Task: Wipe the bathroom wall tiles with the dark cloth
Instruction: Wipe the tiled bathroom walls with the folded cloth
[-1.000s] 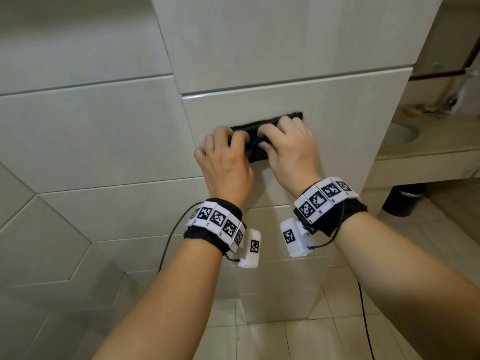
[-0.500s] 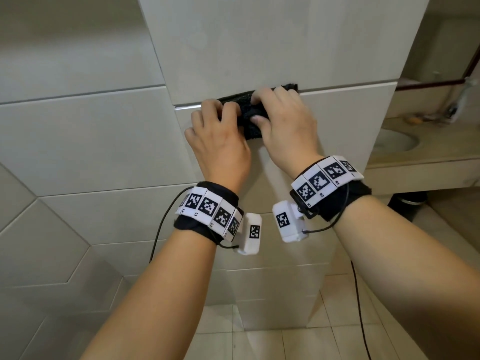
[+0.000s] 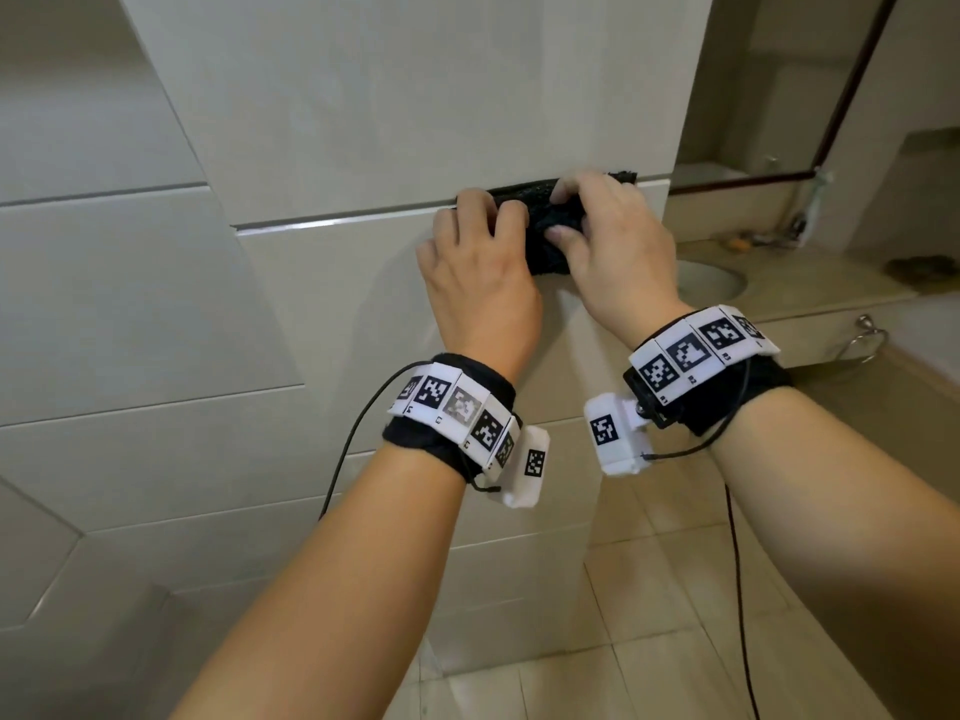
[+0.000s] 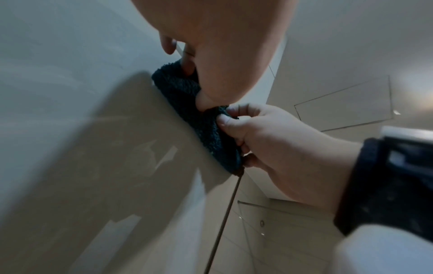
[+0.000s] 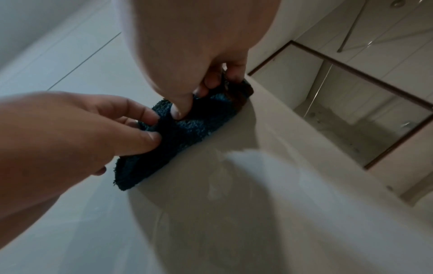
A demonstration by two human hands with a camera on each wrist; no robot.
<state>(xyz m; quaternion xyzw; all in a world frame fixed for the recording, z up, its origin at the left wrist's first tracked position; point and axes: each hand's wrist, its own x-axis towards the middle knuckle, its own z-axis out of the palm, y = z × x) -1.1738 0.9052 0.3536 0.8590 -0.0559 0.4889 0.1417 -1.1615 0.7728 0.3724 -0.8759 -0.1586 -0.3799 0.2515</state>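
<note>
A dark terry cloth (image 3: 540,236) lies pressed flat against the pale wall tiles (image 3: 363,122), across the horizontal seam between two tiles. My left hand (image 3: 493,215) grips its left part with curled fingers. Thumb and fingers of my right hand (image 3: 576,210) pinch its right part. In the left wrist view the cloth (image 4: 201,122) sits between my left hand (image 4: 187,68) above and my right hand (image 4: 225,118) below. The right wrist view shows my left hand (image 5: 154,126) and right hand (image 5: 187,103) bunching the cloth (image 5: 187,129).
The tiled column ends at a corner (image 3: 675,163) just right of the cloth. Beyond it are a counter with a sink (image 3: 711,283), a dark-framed mirror (image 3: 852,85) and a towel ring (image 3: 865,335). Beige floor tiles (image 3: 660,589) lie below. Thin cables hang from both wristbands.
Both hands slid the cloth up from the middle of the lower tile onto the seam, then to the right, close to the column's corner.
</note>
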